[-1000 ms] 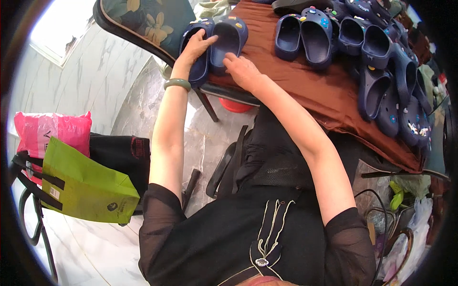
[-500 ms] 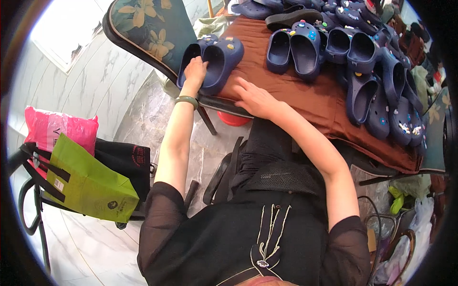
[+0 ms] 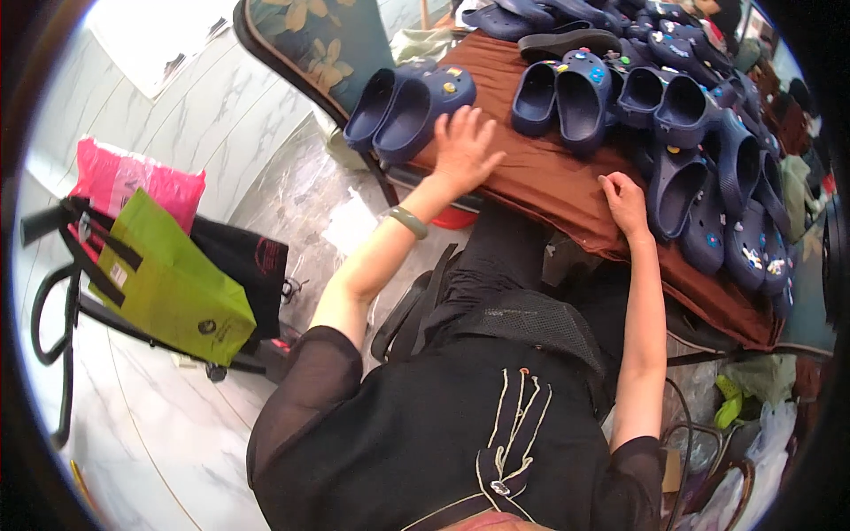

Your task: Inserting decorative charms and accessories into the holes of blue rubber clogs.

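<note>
My left hand [image 3: 462, 149] lies flat with fingers spread on the brown cloth [image 3: 549, 181] that covers the table. It holds nothing and sits just right of a pair of navy clogs [image 3: 407, 104] with small charms. A green bangle [image 3: 408, 221] is on that wrist. My right hand [image 3: 625, 201] rests near the cloth's front edge, fingers curled loosely, empty, next to a navy clog [image 3: 676, 188]. Several more navy clogs [image 3: 567, 93] stand in rows across the cloth.
A chair with a floral teal cushion [image 3: 305, 40] stands at the table's left end. On the marble floor to the left are a green bag [image 3: 168, 283], a pink bag [image 3: 124, 177], a black bag [image 3: 239, 257] and a black trolley frame [image 3: 53, 301]. A red bucket [image 3: 456, 217] is under the table.
My left hand let go of the pair of clogs and moved right onto the cloth. My right hand slid right along the cloth toward the other clogs.
</note>
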Demonstrator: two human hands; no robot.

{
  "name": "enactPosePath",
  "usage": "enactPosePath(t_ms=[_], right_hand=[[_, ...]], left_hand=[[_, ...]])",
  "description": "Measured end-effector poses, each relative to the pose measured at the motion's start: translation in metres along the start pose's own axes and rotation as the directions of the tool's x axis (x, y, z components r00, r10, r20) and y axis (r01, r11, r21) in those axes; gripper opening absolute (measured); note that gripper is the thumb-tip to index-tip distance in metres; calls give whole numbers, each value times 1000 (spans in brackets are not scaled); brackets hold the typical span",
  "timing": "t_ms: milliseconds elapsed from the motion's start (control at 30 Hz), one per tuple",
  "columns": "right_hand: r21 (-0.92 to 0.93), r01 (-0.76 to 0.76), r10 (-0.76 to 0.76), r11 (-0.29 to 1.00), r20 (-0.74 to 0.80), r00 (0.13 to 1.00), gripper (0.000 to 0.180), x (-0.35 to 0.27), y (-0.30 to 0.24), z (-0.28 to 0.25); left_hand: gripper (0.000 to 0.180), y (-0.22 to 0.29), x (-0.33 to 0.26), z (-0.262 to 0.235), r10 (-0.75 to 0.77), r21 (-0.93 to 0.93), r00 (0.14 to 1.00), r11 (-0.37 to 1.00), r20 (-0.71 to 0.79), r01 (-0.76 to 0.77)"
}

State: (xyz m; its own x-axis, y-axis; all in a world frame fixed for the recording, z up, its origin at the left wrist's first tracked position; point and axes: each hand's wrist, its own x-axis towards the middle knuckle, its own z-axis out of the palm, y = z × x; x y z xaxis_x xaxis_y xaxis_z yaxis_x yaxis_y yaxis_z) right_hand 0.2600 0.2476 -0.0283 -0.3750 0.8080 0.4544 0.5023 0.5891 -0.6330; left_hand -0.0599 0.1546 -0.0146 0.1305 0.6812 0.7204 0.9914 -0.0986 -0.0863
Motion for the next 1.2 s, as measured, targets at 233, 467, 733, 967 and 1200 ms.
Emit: enactPosePath(t_ms=[233, 467, 733, 967, 1200], right_hand=[[-71, 73, -75, 995, -19, 997, 15, -5, -4, -1], [-110, 41, -46, 993, -45, 998, 16, -6, -8, 3], [-117, 75, -81, 990, -48, 996, 16, -9, -7, 3], [-150, 53, -63, 987, -63, 996, 15, -11, -12, 4], [-180, 85, -97, 980, -63, 993, 15, -6, -13, 8]], left_hand=[[85, -57, -58, -17, -489, 168, 865, 849, -109, 501], [78, -108, -69, 0, -418, 88, 908, 905, -8, 417], [73, -28, -27, -8, -250, 54, 965, 965, -83, 255], [50, -102, -8, 24, -526, 114, 826, 825, -201, 553], [44, -187, -5, 5, -571, 186, 755, 820, 324, 541]])
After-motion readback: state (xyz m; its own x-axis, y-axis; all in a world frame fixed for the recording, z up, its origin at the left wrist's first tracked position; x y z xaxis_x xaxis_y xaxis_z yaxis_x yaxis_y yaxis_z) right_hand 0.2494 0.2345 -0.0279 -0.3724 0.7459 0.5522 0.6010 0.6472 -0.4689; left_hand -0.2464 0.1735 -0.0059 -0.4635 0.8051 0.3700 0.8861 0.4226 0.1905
